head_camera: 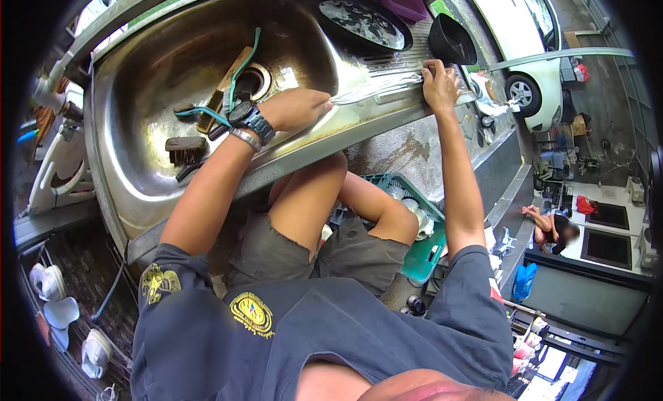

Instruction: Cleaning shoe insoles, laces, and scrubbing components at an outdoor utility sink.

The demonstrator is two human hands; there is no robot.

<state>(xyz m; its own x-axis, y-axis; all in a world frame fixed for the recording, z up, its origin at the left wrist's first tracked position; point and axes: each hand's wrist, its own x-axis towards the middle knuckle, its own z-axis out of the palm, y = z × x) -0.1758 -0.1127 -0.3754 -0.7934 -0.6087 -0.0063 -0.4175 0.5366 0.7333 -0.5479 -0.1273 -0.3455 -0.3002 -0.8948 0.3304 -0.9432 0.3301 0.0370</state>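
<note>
A bundle of white laces (pixel 380 88) lies stretched flat along the front rim of a stainless steel sink (pixel 140 54), beside its ribbed drainboard. My left hand (pixel 295 110), with a dark watch on the wrist, grips the near end, knuckles up. At the far end, my right hand (pixel 440 85) holds the laces with thumb and fingertips; its grip is partly hidden. A wooden block brush (pixel 186 150) sits in the basin left of my left forearm. Near the drain lie a wooden-handled brush (pixel 235 69) and brushes with teal handles (pixel 254 46).
Behind the laces stand a black basin (pixel 362 25) of sudsy liquid, a purple plastic container (pixel 404 2) and a black tub (pixel 451 38). A green crate (pixel 422 256) holding shoes sits by my legs. Shoes (pixel 96 352) rest at left. Another person (pixel 554 230) sits far right.
</note>
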